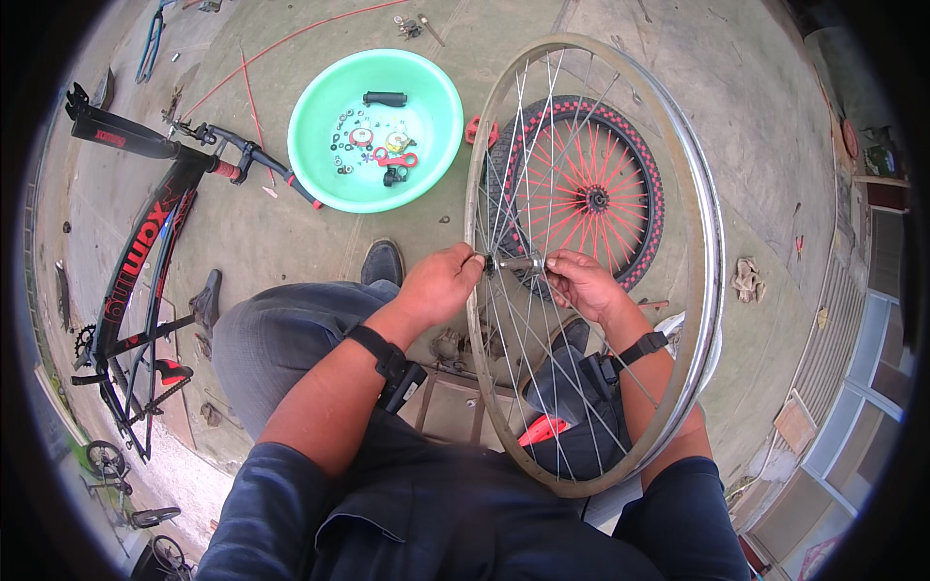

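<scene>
Two hands at the hub (511, 263) of a bare silver wheel (678, 194), upright over the lap.

Left hand (441, 283) closed on the left end of the hub, fingers pinching it; right hand (581, 283) closed on the axle at the right side, reaching through the spokes. Behind the rim, on the far floor, a wheel with red spokes (586, 198). Far left of it, a green basin (329, 145) with small parts. At the left, a black and red bicycle frame (145, 252) lying flat.

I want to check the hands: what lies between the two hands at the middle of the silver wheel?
In the head view, the hub of the silver wheel lies between left hand and right hand; both touch it.
</scene>
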{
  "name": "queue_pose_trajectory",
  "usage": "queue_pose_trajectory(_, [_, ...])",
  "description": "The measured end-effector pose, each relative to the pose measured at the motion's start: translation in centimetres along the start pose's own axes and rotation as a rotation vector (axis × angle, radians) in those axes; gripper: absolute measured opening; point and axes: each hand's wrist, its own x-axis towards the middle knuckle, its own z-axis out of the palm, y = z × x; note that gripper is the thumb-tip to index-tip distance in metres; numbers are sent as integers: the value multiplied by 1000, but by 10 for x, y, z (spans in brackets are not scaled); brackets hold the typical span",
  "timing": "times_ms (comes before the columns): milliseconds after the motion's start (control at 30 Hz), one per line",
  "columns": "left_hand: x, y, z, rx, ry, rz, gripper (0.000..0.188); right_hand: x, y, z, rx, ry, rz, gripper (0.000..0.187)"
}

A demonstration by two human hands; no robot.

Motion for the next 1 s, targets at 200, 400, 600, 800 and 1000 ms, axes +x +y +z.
queue_pose_trajectory(200, [-2, 2, 0, -74, 2, -27, 29, 0, 0, -2, 12, -27, 11, 6])
queue_pose_trajectory(400, [1, -1, 0, 43, 6, 17, 27, 1, 0, 0, 16, 3, 3, 6])
queue_pose_trajectory(600, [-1, 0, 2, -98, 31, 10, 29, 0, 0, 2, 8, 31, 15, 7])
queue_pose_trajectory(800, [1, -1, 0, 41, -5, -15, 28, 0, -1, 1, -36, 26, 9, 10])
queue_pose_trajectory(1000, [-2, 0, 1, -90, 18, 8, 28, 0, 0, 3, -3, 27, 15, 10])
